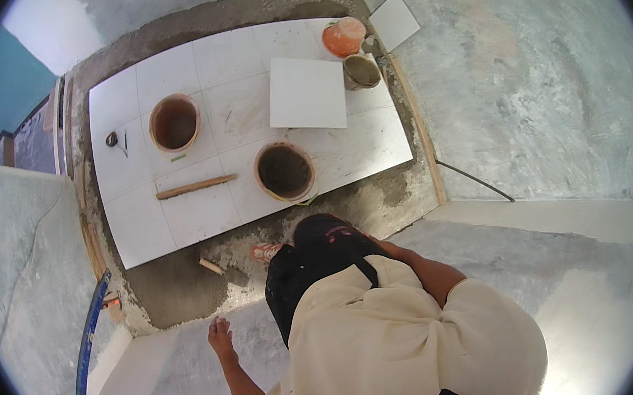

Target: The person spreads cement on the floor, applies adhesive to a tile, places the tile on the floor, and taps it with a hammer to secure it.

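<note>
My left hand [221,334] hangs beside my left leg, loosely open with nothing in it. It is nearest to a trowel [212,266], whose pale wooden handle stands out from the wet mortar [175,293]; its blade is partly hard to make out against the mortar. My right forearm [432,272] reaches down to my bent right knee, and the hand itself is hidden by the leg. In front of my knees stands a bucket [284,171] with dark contents, on white floor tiles [206,158].
A second bucket [174,123], a wooden batten [196,186], a tape measure [111,139] and a loose white tile [306,93] lie on the tiled floor. An orange bucket [344,37] and a smaller pail [361,72] are far right. A blue level [92,347] leans at left.
</note>
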`<action>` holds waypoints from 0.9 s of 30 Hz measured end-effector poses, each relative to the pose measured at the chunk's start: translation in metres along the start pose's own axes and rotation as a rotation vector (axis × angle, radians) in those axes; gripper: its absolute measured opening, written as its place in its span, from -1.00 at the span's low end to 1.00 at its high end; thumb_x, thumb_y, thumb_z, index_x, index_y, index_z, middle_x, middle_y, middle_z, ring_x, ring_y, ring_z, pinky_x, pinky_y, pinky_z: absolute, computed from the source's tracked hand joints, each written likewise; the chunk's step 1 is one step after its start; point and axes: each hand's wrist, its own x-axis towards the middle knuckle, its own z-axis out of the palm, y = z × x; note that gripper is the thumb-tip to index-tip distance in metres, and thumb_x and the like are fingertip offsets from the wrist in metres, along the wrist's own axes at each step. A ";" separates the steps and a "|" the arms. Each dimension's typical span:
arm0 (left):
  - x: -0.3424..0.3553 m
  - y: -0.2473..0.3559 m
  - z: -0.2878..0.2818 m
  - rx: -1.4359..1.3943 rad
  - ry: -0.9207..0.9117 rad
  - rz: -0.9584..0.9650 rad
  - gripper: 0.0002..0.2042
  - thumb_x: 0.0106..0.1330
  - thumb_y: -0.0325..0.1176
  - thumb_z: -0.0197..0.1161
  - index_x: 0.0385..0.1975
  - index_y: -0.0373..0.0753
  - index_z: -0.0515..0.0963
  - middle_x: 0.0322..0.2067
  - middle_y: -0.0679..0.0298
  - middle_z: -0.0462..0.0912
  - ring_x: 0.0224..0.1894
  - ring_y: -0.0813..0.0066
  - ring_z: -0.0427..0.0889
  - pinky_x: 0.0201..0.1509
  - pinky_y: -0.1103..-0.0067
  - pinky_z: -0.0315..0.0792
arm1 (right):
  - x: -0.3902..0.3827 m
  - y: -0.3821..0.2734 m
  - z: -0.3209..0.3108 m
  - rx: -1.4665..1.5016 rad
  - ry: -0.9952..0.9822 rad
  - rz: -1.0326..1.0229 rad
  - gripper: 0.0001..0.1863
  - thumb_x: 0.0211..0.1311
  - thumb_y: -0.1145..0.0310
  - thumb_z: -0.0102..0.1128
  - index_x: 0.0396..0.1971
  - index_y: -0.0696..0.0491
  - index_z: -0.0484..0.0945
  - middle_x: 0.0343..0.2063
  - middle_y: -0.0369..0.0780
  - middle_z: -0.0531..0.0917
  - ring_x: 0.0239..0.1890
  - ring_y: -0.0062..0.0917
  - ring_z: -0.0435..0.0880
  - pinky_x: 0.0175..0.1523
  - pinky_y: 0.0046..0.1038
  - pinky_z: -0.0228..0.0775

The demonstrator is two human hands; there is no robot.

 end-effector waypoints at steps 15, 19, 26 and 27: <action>-0.065 0.009 0.221 0.148 -0.178 -0.193 -0.49 0.51 0.03 0.17 0.35 -0.07 0.43 0.20 0.23 0.59 0.23 0.27 0.56 0.06 0.15 0.49 | -0.010 0.114 -0.245 -0.256 0.150 -0.348 -0.52 0.50 0.06 0.08 0.23 0.02 0.59 0.01 0.01 0.74 -0.01 -0.25 0.73 0.14 -0.28 0.51; -0.127 0.015 0.347 0.254 -0.279 -0.037 -0.46 0.48 0.09 0.23 0.33 -0.07 0.47 0.15 0.23 0.63 0.24 0.27 0.57 0.11 0.11 0.51 | 0.022 0.100 -0.342 -0.081 0.038 -0.322 -0.53 0.48 0.07 0.09 0.17 0.07 0.62 -0.02 -0.06 0.77 -0.03 -0.31 0.74 0.13 -0.33 0.50; -0.188 -0.010 0.511 0.801 -0.294 0.921 -0.45 0.40 -0.07 0.40 0.24 -0.32 0.56 0.06 -0.11 0.67 0.16 -0.07 0.62 0.31 0.27 0.47 | 0.001 0.020 -0.470 -0.114 0.018 -0.206 -0.28 0.31 -0.27 0.19 0.18 0.05 0.59 -0.03 -0.12 0.71 -0.08 -0.28 0.73 -0.07 -0.10 0.64; -0.204 -0.004 0.529 0.801 -0.221 0.676 -0.45 0.38 -0.06 0.40 0.24 -0.31 0.57 0.07 -0.14 0.66 0.18 -0.11 0.61 0.32 0.25 0.47 | -0.005 0.013 -0.480 -0.143 -0.021 -0.214 -0.23 0.29 -0.31 0.20 0.19 0.06 0.58 0.02 -0.10 0.71 -0.05 -0.22 0.74 -0.06 -0.10 0.64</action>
